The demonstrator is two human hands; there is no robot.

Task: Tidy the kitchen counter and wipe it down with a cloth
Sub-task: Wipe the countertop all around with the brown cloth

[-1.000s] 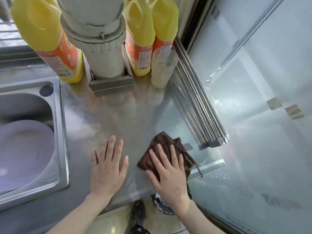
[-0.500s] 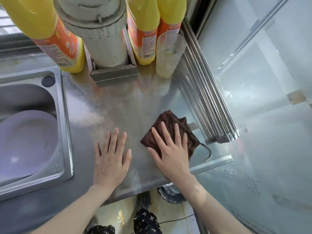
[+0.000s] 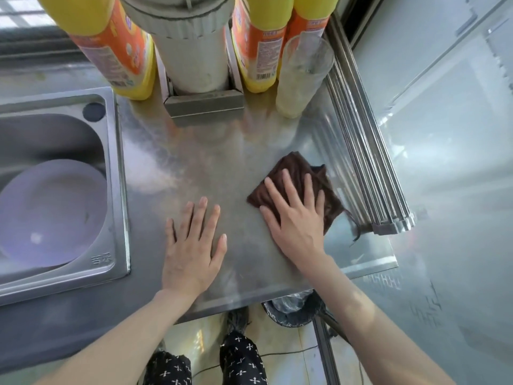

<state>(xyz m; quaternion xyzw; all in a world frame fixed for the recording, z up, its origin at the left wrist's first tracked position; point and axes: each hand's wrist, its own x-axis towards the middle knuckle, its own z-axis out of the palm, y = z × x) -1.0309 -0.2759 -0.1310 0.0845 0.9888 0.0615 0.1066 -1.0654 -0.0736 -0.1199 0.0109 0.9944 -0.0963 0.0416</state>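
The steel counter [image 3: 211, 151] has a sink [image 3: 116, 168] at its left. The right hand [image 3: 297, 218] presses flat, fingers straight, on the brown cloth [image 3: 294, 168] near the counter's right edge. The left hand [image 3: 194, 245] rests flat on bare steel beside it, holding nothing.
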